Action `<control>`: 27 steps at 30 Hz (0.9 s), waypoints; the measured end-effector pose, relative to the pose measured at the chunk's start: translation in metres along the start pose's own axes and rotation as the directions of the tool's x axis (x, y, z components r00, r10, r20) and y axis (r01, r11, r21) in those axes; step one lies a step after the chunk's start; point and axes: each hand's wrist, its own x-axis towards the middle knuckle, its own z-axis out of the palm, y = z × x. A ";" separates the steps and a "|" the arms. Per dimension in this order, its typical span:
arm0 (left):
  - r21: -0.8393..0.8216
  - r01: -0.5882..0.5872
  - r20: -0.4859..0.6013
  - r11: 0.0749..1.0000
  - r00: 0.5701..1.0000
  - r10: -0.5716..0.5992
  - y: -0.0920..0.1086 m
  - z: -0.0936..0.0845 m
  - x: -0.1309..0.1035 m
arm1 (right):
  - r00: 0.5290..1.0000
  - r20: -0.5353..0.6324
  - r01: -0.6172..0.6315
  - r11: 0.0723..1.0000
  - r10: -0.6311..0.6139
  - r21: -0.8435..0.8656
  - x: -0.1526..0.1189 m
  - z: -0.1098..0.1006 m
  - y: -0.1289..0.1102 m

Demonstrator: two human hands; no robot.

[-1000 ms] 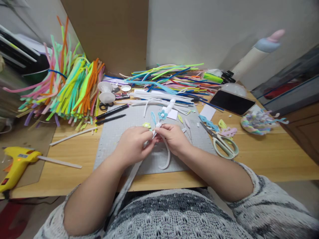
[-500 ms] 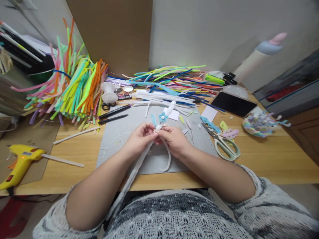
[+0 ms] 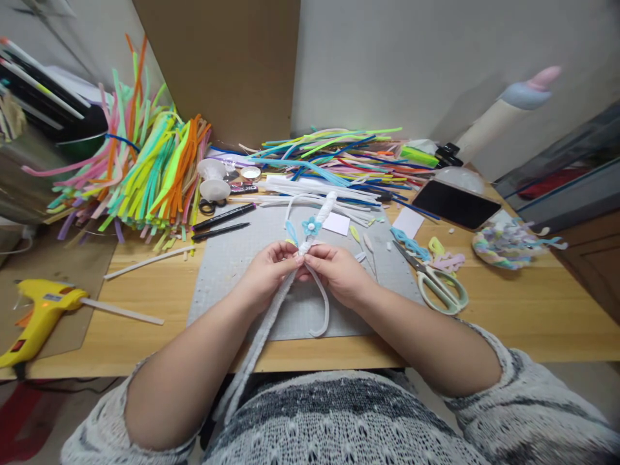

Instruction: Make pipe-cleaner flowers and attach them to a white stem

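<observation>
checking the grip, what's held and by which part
Left hand and right hand pinch a white wrapped pipe-cleaner piece at its near part, below the blue flower.

Wall (image 3: 378, 71): pale grey, shadowed toward the right
Board (image 3: 223, 64): brown, upright behind the table (image 3: 523, 316)
Table: light wood
Cabinet (image 3: 593, 242): brown, far right
Floor (image 3: 597, 381): pale
Light: soft

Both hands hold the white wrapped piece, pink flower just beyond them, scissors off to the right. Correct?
Not quite: the flower just beyond them is blue, as the head view shows. Left hand and right hand do hold the white wrapped piece, scissors off to the right.
</observation>
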 end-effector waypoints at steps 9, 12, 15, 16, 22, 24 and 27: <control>0.125 0.077 0.115 0.989 0.989 -0.092 0.006 -0.001 -0.005 | 0.989 0.028 0.148 0.966 -0.145 -0.211 0.000 -0.004 -0.003; 0.131 0.015 0.084 0.991 0.996 -0.026 0.006 0.000 -0.008 | 0.989 0.052 0.145 0.974 -0.138 -0.176 -0.001 -0.001 -0.006; 0.139 -0.035 0.061 0.990 0.998 0.027 0.007 0.001 -0.010 | 0.989 0.007 0.149 0.978 -0.150 -0.148 0.001 -0.001 -0.007; 0.146 -0.047 0.055 0.988 0.998 0.039 0.007 0.001 -0.010 | 0.987 -0.031 0.152 0.979 -0.157 -0.138 0.002 -0.002 -0.007; 0.171 -0.061 0.035 0.983 0.998 0.056 0.006 0.002 -0.011 | 0.971 -0.202 0.123 0.991 -0.129 -0.043 0.005 -0.007 -0.008; 0.176 -0.060 0.037 0.983 0.998 0.054 0.006 0.002 -0.011 | 0.985 -0.122 0.114 0.993 -0.118 -0.044 0.003 -0.005 -0.009; 0.179 -0.055 0.052 0.982 0.998 0.046 0.005 0.002 -0.011 | 0.995 -0.007 0.100 0.993 -0.100 -0.057 0.000 0.000 -0.010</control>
